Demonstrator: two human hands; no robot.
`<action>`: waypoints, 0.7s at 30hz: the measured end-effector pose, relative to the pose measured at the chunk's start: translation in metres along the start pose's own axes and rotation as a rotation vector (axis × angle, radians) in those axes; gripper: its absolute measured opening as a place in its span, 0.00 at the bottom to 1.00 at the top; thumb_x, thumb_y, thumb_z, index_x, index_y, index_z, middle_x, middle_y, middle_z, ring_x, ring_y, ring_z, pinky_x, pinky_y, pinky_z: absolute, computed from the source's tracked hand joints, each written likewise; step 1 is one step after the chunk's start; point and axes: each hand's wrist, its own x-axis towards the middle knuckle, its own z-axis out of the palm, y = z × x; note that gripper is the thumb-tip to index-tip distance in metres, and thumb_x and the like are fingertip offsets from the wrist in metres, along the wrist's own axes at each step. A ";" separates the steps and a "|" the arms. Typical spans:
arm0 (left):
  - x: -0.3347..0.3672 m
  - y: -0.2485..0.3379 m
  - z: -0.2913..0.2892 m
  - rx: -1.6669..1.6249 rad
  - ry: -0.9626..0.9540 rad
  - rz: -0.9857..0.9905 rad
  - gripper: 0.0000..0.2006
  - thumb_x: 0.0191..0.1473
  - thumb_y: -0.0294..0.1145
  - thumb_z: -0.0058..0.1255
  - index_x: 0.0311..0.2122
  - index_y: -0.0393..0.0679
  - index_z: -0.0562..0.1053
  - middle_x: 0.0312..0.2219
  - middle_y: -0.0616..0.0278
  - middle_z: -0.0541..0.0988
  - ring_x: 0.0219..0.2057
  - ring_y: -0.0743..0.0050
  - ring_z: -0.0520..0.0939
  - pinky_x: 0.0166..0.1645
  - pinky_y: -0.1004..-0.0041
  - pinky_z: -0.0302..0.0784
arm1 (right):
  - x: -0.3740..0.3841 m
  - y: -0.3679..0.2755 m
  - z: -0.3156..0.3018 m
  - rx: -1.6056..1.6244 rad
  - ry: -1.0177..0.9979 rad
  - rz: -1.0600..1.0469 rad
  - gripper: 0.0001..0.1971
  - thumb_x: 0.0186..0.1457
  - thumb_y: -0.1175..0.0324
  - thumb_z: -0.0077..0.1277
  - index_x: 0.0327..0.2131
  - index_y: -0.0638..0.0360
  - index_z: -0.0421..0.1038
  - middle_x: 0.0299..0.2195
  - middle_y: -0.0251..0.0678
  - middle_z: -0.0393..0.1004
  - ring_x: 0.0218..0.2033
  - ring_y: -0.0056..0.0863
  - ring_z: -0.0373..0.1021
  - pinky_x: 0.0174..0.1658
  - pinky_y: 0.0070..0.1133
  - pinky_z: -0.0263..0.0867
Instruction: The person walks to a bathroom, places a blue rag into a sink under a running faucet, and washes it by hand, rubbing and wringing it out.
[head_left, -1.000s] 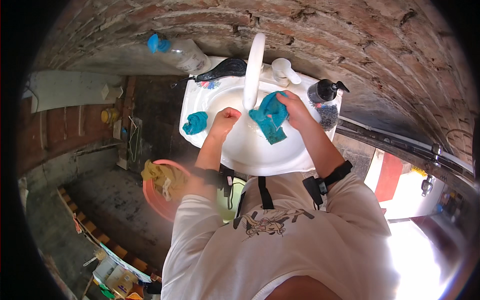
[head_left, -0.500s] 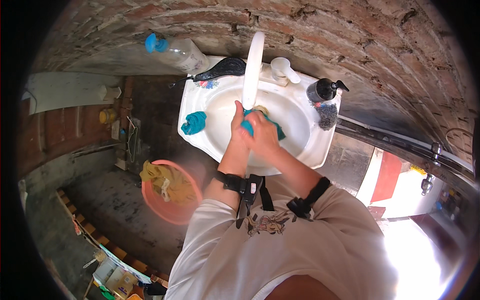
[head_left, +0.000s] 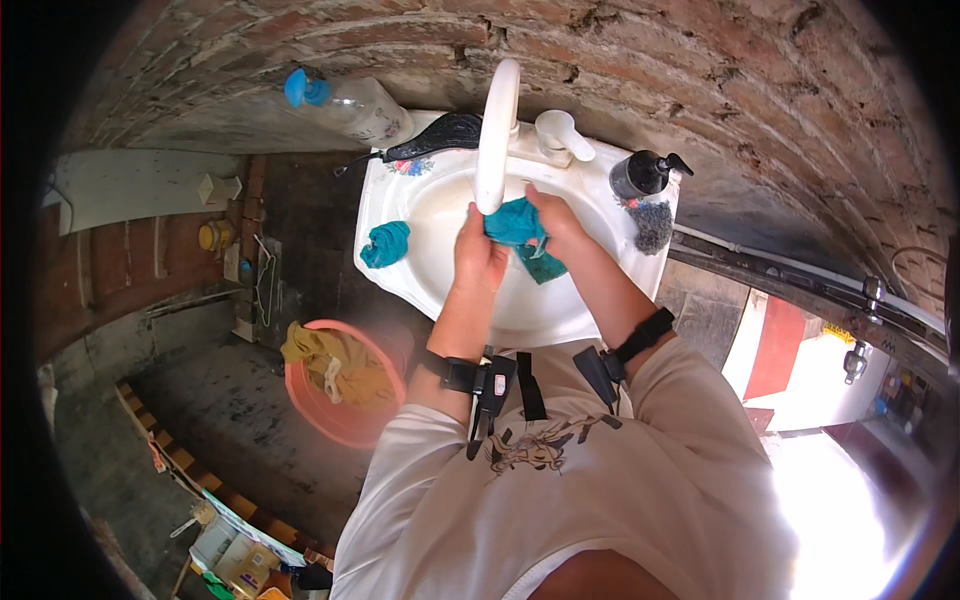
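Over the white sink basin (head_left: 435,270), a wet-looking teal cloth (head_left: 515,222) is bunched between my two hands, with a darker flap hanging below. My left hand (head_left: 478,248) grips its left side, close under the tip of the white curved faucet (head_left: 494,140); those fingers are partly hidden. On the other side my right hand (head_left: 558,222) pinches the cloth, thumb up. A second teal cloth (head_left: 386,244) lies crumpled on the sink's left rim.
Along the back rim stand a clear bottle with a blue pump (head_left: 368,112), a black brush-like object (head_left: 440,138) and a white cup (head_left: 562,135). A black pump bottle (head_left: 645,174) and dark scouring pad (head_left: 653,228) sit at right. Lower left, a pink bucket (head_left: 345,428) holds mustard-coloured cloth (head_left: 335,362).
My hands were pressed together over the cloth; now they are apart with the cloth spread between them. The right hand has moved right and up.
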 end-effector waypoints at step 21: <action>-0.022 -0.013 0.011 -0.018 -0.048 -0.119 0.14 0.55 0.42 0.33 0.22 0.47 0.62 0.19 0.68 0.66 0.24 0.77 0.69 0.34 0.74 0.68 | 0.010 0.003 0.001 -0.574 0.132 -0.211 0.19 0.51 0.58 0.41 0.15 0.65 0.66 0.16 0.39 0.69 0.19 0.31 0.66 0.26 0.25 0.62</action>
